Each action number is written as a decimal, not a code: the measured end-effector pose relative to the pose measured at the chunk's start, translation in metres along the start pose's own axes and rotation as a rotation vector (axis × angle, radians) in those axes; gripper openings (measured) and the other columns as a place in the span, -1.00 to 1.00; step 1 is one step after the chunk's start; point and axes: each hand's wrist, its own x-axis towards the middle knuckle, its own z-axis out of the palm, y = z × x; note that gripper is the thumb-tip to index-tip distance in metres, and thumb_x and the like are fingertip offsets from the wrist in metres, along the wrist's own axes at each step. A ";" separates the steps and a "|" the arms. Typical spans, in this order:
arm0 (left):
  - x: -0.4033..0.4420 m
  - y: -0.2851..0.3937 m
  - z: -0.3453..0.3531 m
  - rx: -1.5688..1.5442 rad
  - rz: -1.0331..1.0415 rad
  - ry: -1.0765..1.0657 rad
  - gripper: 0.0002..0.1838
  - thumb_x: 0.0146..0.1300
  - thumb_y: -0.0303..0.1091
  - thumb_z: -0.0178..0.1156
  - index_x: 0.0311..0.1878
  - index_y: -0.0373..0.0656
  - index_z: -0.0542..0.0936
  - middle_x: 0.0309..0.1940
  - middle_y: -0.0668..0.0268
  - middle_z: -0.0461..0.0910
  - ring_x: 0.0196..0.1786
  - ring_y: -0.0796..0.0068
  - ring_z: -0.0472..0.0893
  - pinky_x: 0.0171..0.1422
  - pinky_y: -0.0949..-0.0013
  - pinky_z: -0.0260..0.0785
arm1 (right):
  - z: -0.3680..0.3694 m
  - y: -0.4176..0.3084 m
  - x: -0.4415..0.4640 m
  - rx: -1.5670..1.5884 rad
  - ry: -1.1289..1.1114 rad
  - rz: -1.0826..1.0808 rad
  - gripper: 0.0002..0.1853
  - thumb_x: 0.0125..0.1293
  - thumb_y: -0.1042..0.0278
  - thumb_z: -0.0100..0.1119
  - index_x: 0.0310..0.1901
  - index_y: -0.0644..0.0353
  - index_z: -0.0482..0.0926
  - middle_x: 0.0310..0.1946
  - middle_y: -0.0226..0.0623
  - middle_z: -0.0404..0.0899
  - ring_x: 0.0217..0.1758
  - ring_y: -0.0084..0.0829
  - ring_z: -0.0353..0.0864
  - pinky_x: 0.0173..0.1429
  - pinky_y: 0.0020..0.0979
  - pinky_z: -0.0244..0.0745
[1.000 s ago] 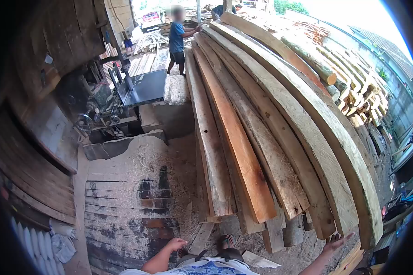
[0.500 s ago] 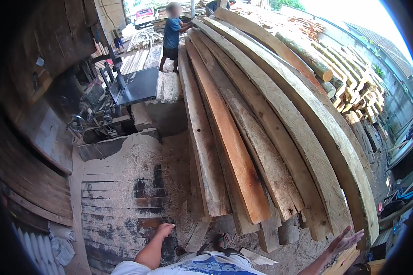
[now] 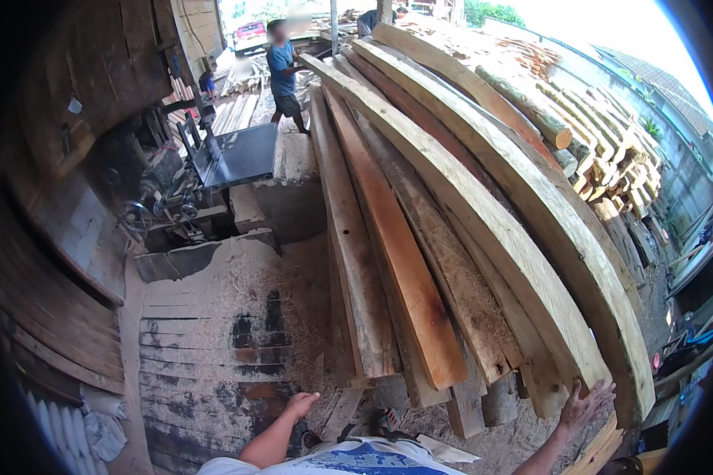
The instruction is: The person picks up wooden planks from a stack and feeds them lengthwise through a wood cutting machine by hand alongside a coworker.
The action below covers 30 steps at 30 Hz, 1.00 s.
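A long pale wooden beam (image 3: 483, 207) lies slantwise over the stack, its near end facing me at the lower right. My right hand (image 3: 586, 402) rests against that near end with its fingers spread. Another person (image 3: 284, 67) in a blue shirt has hands at the beam's far end. My left hand (image 3: 302, 404) hangs free above the floor, fingers curled, with nothing visible in it. Nearest to that hand are the end of a weathered beam (image 3: 364, 317) and, beside it, an orange-brown beam (image 3: 424, 317). A thick pale beam (image 3: 610, 293) lies on the right.
A machine with a flat dark table (image 3: 242, 154) stands at the left, with a handwheel (image 3: 137, 215) below. Sawdust covers the slatted floor (image 3: 206, 348). Logs (image 3: 531, 107) and stacked timber (image 3: 614, 150) lie at the right, beside a wall. Another person (image 3: 367, 22) is partly hidden at the back.
The far end of the pale beam has shifted left across the stack, and the other person has stepped left with it. My right hand has come onto its near end. My left hand moved slightly right.
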 end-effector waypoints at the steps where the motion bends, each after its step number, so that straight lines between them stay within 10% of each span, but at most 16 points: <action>1: 0.002 0.010 0.004 0.004 0.036 0.011 -0.36 0.25 0.21 0.35 0.08 -0.22 0.71 -0.06 0.20 0.73 -0.01 0.34 0.67 0.09 0.26 0.49 | 0.000 0.002 0.000 0.033 0.025 -0.026 0.00 0.32 -0.60 -0.08 0.61 -0.08 0.15 0.68 -0.22 -0.11 0.73 -0.06 -0.19 0.65 0.24 -0.27; 10: -0.012 0.114 0.039 -0.052 0.295 -0.042 -0.39 0.31 0.17 0.33 0.08 -0.25 0.70 -0.07 0.20 0.73 0.00 0.40 0.65 0.11 0.29 0.48 | -0.004 0.014 0.054 0.354 0.454 -0.346 0.19 -0.06 -0.48 0.39 0.54 0.09 0.25 0.65 -0.23 0.02 0.73 -0.09 -0.15 0.69 0.22 -0.29; 11: -0.010 0.115 0.042 -0.051 0.307 -0.054 -0.39 0.30 0.17 0.33 0.08 -0.25 0.70 -0.08 0.20 0.73 0.00 0.40 0.65 0.11 0.30 0.48 | 0.002 0.019 0.061 0.341 0.348 -0.363 0.21 -0.10 -0.47 0.41 0.53 0.10 0.25 0.65 -0.22 0.02 0.73 -0.08 -0.16 0.70 0.21 -0.32; 12: -0.009 0.113 0.043 -0.041 0.359 -0.057 -0.44 0.32 0.19 0.32 0.08 -0.13 0.65 -0.39 0.49 0.51 -0.47 0.66 0.39 -0.42 0.49 0.24 | -0.026 0.013 0.062 0.330 0.242 -0.382 0.24 -0.15 -0.46 0.44 0.53 0.12 0.26 0.65 -0.21 0.01 0.73 -0.08 -0.17 0.70 0.19 -0.34; 15: -0.002 0.095 0.044 -0.050 0.254 -0.011 -0.39 0.29 0.17 0.35 0.07 -0.26 0.71 -0.06 0.21 0.74 0.03 0.41 0.65 0.15 0.30 0.47 | -0.053 -0.006 0.067 0.379 0.144 -0.475 0.32 -0.34 -0.35 0.57 0.48 0.26 0.28 0.64 -0.13 0.03 0.73 -0.08 -0.19 0.73 0.13 -0.43; 21: -0.032 0.090 0.044 -0.131 0.136 -0.033 -0.35 0.28 0.23 0.35 0.09 -0.22 0.67 -0.36 0.43 0.59 -0.42 0.59 0.48 -0.37 0.41 0.31 | -0.074 -0.050 0.076 0.416 -0.055 -0.817 0.33 -0.37 -0.23 0.66 0.43 0.41 0.28 0.58 0.04 0.11 0.73 -0.07 -0.16 0.75 0.10 -0.51; 23: -0.037 0.096 0.056 -0.158 0.126 -0.035 -0.34 0.27 0.23 0.36 0.10 -0.21 0.65 -0.43 0.50 0.51 -0.52 0.65 0.37 -0.47 0.44 0.17 | -0.064 -0.073 0.073 0.386 0.015 -0.967 0.31 -0.42 -0.20 0.67 0.42 0.33 0.30 0.39 0.03 0.35 0.56 -0.04 0.18 0.65 0.02 -0.07; 26: -0.063 0.144 0.079 -0.178 0.190 -0.052 -0.20 0.26 0.31 0.32 0.23 -0.28 0.59 -0.03 0.21 0.65 0.03 0.39 0.61 0.07 0.26 0.47 | -0.077 -0.108 0.055 0.422 -0.143 -1.100 0.20 -0.38 -0.13 0.65 0.37 0.27 0.34 0.18 -0.02 0.50 0.31 -0.05 0.43 0.45 -0.07 0.22; 30: -0.064 0.206 0.121 -0.311 0.485 -0.078 -0.10 0.26 0.38 0.26 0.37 -0.24 0.45 0.23 0.21 0.52 0.28 0.30 0.45 0.36 0.18 0.32 | -0.096 -0.136 0.009 0.455 -0.210 -1.141 0.08 -0.34 -0.06 0.61 0.31 0.22 0.40 0.06 -0.06 0.55 0.17 -0.09 0.50 0.29 -0.16 0.35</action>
